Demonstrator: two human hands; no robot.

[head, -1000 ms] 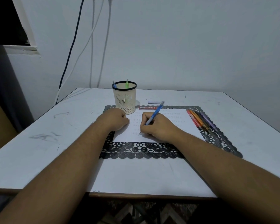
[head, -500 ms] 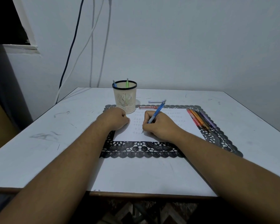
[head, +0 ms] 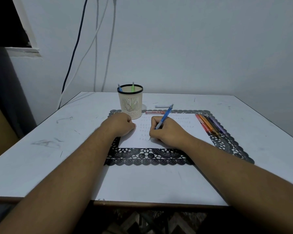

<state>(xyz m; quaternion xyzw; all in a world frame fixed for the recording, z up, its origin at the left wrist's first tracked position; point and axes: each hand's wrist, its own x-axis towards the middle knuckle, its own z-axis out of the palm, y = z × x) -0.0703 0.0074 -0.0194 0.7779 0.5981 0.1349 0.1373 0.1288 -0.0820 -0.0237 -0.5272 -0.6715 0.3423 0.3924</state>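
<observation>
Right hand (head: pixel 167 132) pinches blue pen (head: pixel 164 118), tip on paper (head: pixel 184 132); left hand (head: pixel 120 126), fisted, pins sheet. Keep paper steady, strokes small, rows aligned.

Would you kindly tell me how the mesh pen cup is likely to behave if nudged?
The pen cup looks like thin perforated plastic holding only two pens, so it is probably light and would slide easily. Taller than wide, it may tip if pushed near the rim.

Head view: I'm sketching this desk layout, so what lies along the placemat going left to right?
Left hand → right hand gripping the blue mechanical pencil → row of coloured pens. The pen holder overlaps the left hand, so it is left out.
</observation>
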